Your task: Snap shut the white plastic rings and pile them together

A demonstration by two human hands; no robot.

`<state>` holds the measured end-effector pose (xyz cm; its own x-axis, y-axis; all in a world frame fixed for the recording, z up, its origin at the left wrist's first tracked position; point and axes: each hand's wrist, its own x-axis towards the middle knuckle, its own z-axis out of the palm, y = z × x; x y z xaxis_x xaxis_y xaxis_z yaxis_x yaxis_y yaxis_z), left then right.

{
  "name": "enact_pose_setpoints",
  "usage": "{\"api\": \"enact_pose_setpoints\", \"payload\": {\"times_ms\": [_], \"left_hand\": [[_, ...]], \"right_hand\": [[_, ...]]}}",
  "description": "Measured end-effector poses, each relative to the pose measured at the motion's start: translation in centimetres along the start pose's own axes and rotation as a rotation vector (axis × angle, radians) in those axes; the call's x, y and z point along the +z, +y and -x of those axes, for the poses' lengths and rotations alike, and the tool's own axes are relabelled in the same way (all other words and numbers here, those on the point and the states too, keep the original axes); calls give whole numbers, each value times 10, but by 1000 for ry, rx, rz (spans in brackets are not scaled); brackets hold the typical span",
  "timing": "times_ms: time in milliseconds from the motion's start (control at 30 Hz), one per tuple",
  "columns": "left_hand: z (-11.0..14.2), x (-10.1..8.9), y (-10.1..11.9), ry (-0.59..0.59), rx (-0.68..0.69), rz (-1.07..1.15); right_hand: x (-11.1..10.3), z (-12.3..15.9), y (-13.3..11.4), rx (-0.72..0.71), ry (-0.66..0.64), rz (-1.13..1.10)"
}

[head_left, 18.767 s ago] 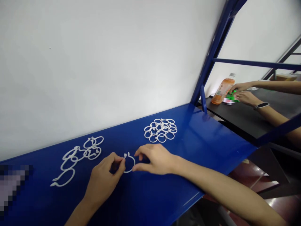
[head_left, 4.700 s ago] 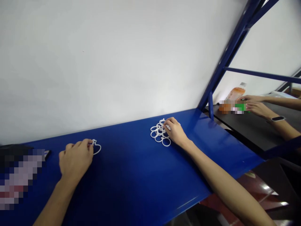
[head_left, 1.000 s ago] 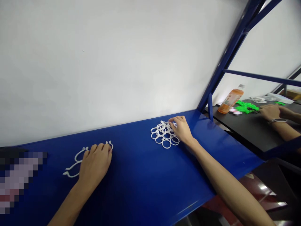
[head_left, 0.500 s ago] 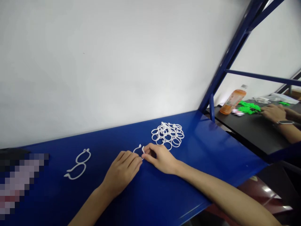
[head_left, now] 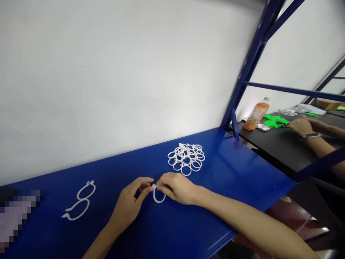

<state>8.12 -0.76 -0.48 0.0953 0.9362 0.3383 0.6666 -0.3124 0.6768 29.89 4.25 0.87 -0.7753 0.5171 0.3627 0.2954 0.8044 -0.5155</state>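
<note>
A small white plastic ring (head_left: 159, 198) is pinched between both of my hands over the middle of the blue shelf (head_left: 215, 187). My left hand (head_left: 129, 205) grips its left end with thumb and fingertips. My right hand (head_left: 178, 187) holds the right side, fingers curled. Just behind them lies a pile of several white rings (head_left: 185, 157). Two linked opened rings (head_left: 79, 201) lie flat on the shelf to the left.
A white wall runs behind the shelf. A blue upright post (head_left: 242, 72) stands at the shelf's right end. Beyond it, another person's hands (head_left: 302, 126) work at a black table with green parts (head_left: 273, 120) and an orange bottle (head_left: 254, 115).
My right hand took one ring from the pile and brought it to the middle. My left hand left the two linked rings and joined it; both now pinch the ring, slightly nearer the front edge.
</note>
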Motion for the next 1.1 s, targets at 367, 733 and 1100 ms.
{"api": "enact_pose_setpoints", "payload": {"times_ms": [367,733,1100], "left_hand": [[5,7,-2,53,358,-121],[10,9,-5,-1,352,-192],[8,10,-4,8,346,-214]], "right_hand": [[2,2,-1,-51,-88,147],[6,5,-3,-96,-119,361],[6,3,-5,-137,-75,448]]}}
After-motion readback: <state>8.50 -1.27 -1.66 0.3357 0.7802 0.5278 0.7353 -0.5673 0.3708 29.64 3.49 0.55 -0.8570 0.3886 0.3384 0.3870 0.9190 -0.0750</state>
